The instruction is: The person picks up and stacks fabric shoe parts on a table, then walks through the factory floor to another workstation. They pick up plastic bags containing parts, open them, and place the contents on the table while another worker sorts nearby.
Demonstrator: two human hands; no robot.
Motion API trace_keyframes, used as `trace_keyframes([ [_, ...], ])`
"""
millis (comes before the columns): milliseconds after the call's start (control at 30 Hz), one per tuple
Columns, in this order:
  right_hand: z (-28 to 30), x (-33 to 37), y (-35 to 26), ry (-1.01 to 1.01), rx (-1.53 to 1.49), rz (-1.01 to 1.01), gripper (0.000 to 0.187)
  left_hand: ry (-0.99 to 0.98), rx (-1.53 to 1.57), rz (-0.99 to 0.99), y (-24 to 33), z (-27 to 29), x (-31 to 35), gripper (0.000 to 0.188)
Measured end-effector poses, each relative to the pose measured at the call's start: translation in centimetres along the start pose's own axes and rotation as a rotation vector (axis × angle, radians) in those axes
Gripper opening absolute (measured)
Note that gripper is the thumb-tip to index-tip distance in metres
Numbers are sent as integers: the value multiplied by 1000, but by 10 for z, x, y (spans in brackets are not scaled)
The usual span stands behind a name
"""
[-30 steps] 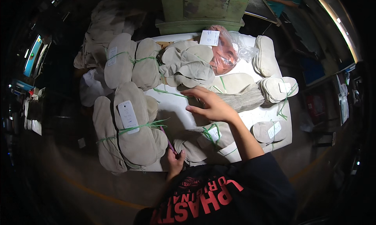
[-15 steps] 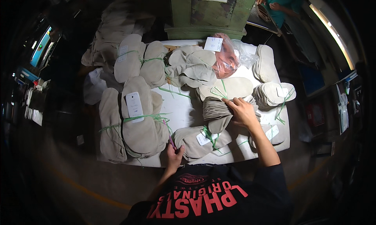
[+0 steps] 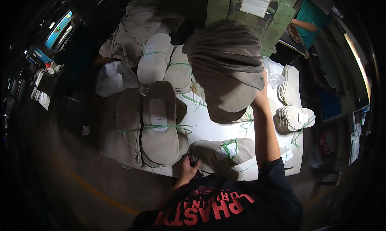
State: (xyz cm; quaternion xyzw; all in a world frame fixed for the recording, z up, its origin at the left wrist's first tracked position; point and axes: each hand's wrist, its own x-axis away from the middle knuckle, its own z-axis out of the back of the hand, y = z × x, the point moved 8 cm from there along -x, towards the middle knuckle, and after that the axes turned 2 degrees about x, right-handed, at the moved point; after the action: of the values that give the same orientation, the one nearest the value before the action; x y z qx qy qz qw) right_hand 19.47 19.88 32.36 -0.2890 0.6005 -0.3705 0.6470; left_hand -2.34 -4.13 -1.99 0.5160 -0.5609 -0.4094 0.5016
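A thick, fanned stack of grey insole-shaped pieces [image 3: 227, 66] is raised high above the table, close to the camera. My right hand [image 3: 262, 90] grips it at its right side, with most of the fingers hidden behind the pieces. Low at the table's front edge is my left hand [image 3: 189, 169], its fingers curled; what they hold, if anything, cannot be made out. Beside it lies a tied insole bundle [image 3: 205, 152] with a white tag [image 3: 228, 150] and green string. Just left is a taller bundle [image 3: 161, 140], also tagged and tied.
More insole bundles stand on the white table [image 3: 205, 128], including a tied one [image 3: 295, 120] at right and an untied-looking stack [image 3: 288, 86] behind it. A green metal cabinet [image 3: 237, 13] rises at the back. Another person's arm [image 3: 304, 25] shows at far right.
My right hand has lifted the fanned stack off the table, up and toward the camera. The view has shifted. The thin purple thing seen at my left hand earlier no longer shows clearly.
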Motion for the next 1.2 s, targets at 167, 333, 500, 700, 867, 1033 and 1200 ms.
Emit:
trace_keyframes([
  [167, -105, -75, 125, -60, -387, -328, 55, 8, -151, 241, -22, 9, 2, 48],
  [333, -174, -29, 294, -109, 362, -900, 86, -37, -612, 339, -18, 17, 2, 63],
  [500, -173, -8, 306, 159, 257, -582, 74, -16, -593, 274, -13, 14, 3, 62],
  [700, -176, -6, 274, 162, 339, -545, 58, -7, -639, 240, -23, 18, 9, 54],
  [867, -121, 22, 200, -63, 395, -88, 35, 7, -231, -66, -5, 7, 1, 46],
  [1033, 38, 60, 193, -311, 671, -366, 25, 44, -188, -60, -7, 8, -1, 38],
  [1200, 110, 114, 204, -715, 1123, -437, 69, 27, -196, -92, -1, 6, -2, 37],
])
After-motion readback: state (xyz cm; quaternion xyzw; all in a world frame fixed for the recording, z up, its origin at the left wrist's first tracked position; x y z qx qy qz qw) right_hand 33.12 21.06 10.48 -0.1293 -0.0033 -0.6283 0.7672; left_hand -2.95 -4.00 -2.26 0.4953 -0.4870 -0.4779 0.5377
